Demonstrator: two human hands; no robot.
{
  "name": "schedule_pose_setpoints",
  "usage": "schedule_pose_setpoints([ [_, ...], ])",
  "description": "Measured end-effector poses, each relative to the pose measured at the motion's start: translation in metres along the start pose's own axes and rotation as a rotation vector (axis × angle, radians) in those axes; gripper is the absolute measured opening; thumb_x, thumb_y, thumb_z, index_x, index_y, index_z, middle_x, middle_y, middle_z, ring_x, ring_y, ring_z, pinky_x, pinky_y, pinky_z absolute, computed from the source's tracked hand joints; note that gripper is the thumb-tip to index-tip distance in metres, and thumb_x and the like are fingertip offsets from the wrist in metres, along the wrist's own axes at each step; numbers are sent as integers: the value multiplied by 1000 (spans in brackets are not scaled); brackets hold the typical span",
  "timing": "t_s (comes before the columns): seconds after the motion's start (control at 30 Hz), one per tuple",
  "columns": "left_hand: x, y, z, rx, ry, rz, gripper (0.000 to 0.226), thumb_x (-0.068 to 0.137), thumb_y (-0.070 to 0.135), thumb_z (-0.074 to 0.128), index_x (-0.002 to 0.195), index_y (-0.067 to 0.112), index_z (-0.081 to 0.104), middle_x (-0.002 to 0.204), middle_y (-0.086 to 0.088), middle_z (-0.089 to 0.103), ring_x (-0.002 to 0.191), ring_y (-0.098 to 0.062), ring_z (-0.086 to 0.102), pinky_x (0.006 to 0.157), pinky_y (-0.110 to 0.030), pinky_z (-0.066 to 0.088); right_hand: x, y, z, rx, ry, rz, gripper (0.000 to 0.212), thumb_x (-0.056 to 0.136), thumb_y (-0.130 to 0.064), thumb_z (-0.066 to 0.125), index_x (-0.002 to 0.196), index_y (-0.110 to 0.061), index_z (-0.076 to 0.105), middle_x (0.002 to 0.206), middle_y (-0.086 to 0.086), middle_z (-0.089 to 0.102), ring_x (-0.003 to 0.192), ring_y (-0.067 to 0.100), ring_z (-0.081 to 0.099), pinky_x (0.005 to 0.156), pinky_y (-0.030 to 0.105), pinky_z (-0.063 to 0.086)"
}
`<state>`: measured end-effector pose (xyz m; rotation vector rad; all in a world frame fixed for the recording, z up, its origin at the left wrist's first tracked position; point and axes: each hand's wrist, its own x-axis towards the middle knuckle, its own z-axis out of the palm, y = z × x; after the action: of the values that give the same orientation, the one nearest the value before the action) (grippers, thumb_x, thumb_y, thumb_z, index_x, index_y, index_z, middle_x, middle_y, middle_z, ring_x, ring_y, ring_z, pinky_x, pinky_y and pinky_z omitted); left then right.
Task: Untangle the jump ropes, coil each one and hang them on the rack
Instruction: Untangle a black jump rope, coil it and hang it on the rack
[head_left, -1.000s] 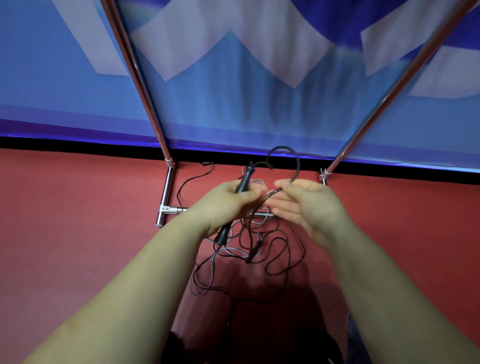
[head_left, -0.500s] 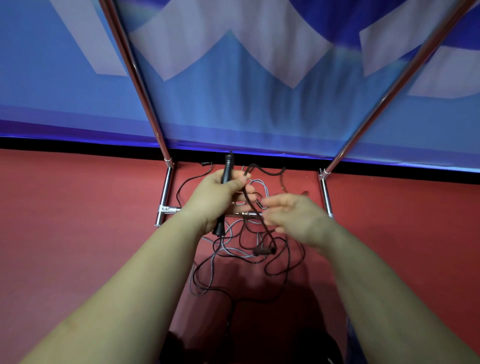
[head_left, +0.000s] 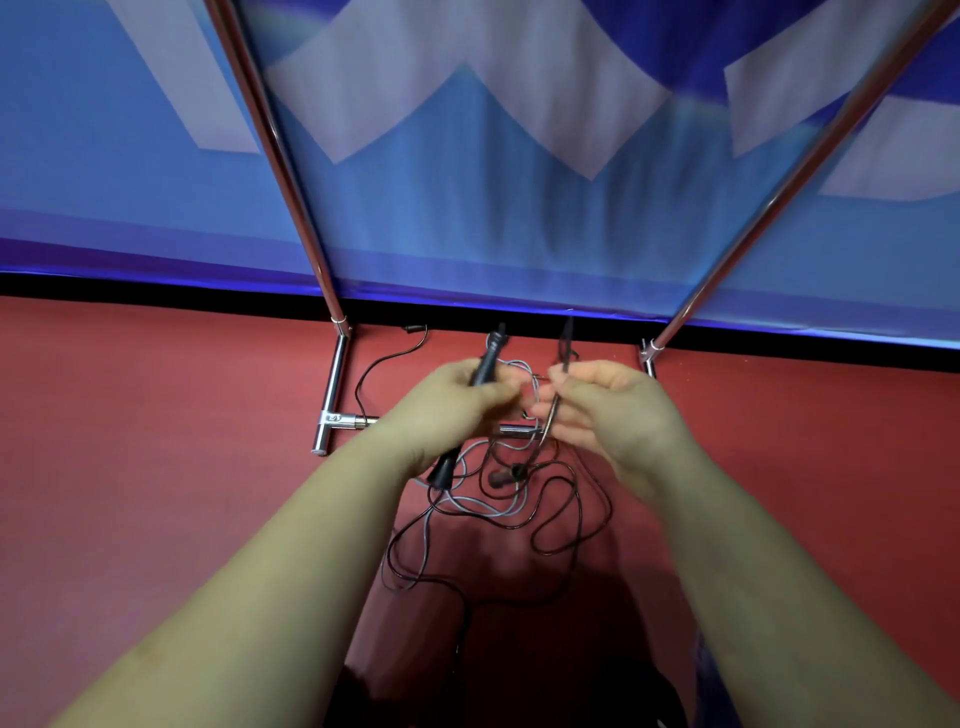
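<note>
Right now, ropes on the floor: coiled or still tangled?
Tangled. The ropes lie in loose crossing loops, dark and grey strands overlapping on the floor; the left hand grips one handle.

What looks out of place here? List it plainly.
The jump ropes lie in a tangled heap on the red floor, dark and grey cords looped over each other across the rack base bar. The left hand grips a black handle; the right hand pinches a cord. Nothing looks damaged.
</note>
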<state>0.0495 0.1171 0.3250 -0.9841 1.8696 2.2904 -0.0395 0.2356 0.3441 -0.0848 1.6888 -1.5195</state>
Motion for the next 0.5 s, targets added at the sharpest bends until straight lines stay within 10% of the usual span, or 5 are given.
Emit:
schedule_pose_setpoints([
  [0.23,-6,-2,7,150,-248,-97,9,97,18,52,99,12,58,84,-3,70,72,-8,59,70,-17,44,6,-3,-12,433,218,44,7,92,-2,55,85,-6,54,79,8,63,53,10,68,50,22,56],
  [0.5,-7,3,4,-14,-144,-26,16,98,11,48,86,16,57,72,-1,64,73,-19,65,69,-28,55,7,-4,-13,343,173,67,10,94,-6,52,104,-6,52,86,10,63,75,18,65,64,29,56],
])
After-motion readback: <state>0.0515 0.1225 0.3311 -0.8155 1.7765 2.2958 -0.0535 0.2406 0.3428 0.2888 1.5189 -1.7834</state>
